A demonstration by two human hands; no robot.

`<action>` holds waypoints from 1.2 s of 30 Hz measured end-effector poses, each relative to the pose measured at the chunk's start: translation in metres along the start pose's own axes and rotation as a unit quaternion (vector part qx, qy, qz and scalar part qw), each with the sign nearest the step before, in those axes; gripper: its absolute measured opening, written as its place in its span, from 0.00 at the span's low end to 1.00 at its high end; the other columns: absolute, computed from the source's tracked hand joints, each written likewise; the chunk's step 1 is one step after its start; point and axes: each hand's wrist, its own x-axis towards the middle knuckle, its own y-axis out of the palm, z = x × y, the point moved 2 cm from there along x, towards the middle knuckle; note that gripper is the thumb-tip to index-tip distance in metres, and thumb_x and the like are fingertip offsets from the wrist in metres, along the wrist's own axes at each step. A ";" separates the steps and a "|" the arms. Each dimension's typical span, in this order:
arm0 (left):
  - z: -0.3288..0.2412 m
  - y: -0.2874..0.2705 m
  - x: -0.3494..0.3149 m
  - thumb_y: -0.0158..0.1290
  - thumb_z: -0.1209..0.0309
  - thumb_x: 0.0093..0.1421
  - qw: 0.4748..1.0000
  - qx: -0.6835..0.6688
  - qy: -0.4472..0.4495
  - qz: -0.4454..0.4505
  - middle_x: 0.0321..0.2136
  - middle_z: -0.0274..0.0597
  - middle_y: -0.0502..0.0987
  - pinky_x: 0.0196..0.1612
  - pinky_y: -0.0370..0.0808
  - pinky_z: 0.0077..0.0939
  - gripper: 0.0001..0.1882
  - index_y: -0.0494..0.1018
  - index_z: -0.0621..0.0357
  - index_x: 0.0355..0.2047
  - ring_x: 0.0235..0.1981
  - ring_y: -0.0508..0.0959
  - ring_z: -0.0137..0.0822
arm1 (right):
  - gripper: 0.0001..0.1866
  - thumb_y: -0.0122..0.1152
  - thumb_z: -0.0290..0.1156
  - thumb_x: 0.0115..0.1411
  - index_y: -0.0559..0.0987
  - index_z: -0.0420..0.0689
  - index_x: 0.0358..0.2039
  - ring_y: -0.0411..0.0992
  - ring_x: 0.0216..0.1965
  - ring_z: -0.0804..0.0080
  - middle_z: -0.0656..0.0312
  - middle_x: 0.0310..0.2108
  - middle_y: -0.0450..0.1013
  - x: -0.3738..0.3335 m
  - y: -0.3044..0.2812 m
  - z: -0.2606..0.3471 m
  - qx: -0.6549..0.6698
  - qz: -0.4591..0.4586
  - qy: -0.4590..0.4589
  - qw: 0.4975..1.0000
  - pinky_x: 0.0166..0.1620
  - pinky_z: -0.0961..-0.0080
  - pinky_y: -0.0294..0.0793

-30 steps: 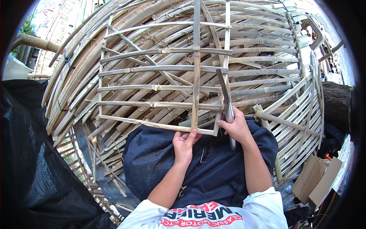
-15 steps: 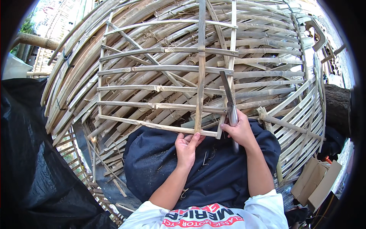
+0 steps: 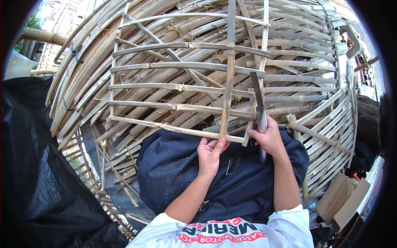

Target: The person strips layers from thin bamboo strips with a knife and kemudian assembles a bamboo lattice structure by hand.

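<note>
In front of me stands a lattice panel of split bamboo slats point(image 3: 169, 105), its near edge above my lap. My left hand point(image 3: 209, 157) is closed on the near slat, where an upright slat point(image 3: 228, 99) meets it, thumb on top and fingers beneath. My right hand point(image 3: 269, 135) is closed around a long metal tool point(image 3: 259, 93) with a narrow dark upper part and a shiny grey lower part; its exact kind is unclear. The tool lies along the panel's right corner, and my right thumb is close to the short end slat point(image 3: 247, 131) there.
Many bamboo strips point(image 3: 82, 78) are piled behind the panel. Another slatted panel point(image 3: 326, 149) leans at right, near a log point(image 3: 369, 120) and a cardboard box point(image 3: 339, 198). Black plastic sheeting point(image 3: 37, 165) hangs at left. Dark cloth point(image 3: 173, 182) with bits of debris covers my lap.
The panel, both hands and the tool have shifted slightly right and up in the picture, along with the surroundings. Both grips look the same.
</note>
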 end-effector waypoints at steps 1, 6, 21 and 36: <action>0.000 -0.001 0.000 0.52 0.78 0.62 1.000 -0.005 0.002 0.002 0.39 0.53 0.78 0.51 0.77 0.39 0.14 0.63 0.65 0.47 0.41 0.80 0.40 | 0.18 0.65 0.23 0.47 0.71 0.38 0.39 0.64 0.16 0.84 0.69 0.21 0.66 0.000 0.000 -0.001 -0.001 0.001 0.001 1.000 0.18 0.84 0.67; 0.001 -0.001 0.000 0.52 0.78 0.61 1.000 -0.003 0.001 0.005 0.40 0.53 0.78 0.51 0.77 0.38 0.15 0.63 0.65 0.47 0.42 0.80 0.39 | 0.18 0.65 0.24 0.47 0.72 0.38 0.39 0.66 0.19 0.83 0.68 0.22 0.67 0.001 -0.001 -0.003 -0.017 -0.001 0.000 1.000 0.19 0.84 0.69; 0.002 0.000 0.000 0.52 0.77 0.62 1.000 -0.020 0.005 0.016 0.41 0.52 0.78 0.52 0.76 0.37 0.16 0.63 0.66 0.48 0.43 0.79 0.39 | 0.21 0.65 0.24 0.48 0.71 0.39 0.43 0.70 0.23 0.82 0.67 0.25 0.70 0.001 0.000 -0.003 -0.008 0.005 -0.003 1.000 0.19 0.85 0.70; 0.004 -0.001 0.001 0.50 0.79 0.63 1.000 -0.014 0.004 0.021 0.42 0.53 0.77 0.53 0.75 0.38 0.15 0.62 0.65 0.48 0.43 0.79 0.39 | 0.17 0.66 0.22 0.48 0.71 0.39 0.38 0.69 0.22 0.81 0.65 0.26 0.70 0.000 -0.001 -0.001 -0.015 0.003 0.001 1.000 0.19 0.84 0.70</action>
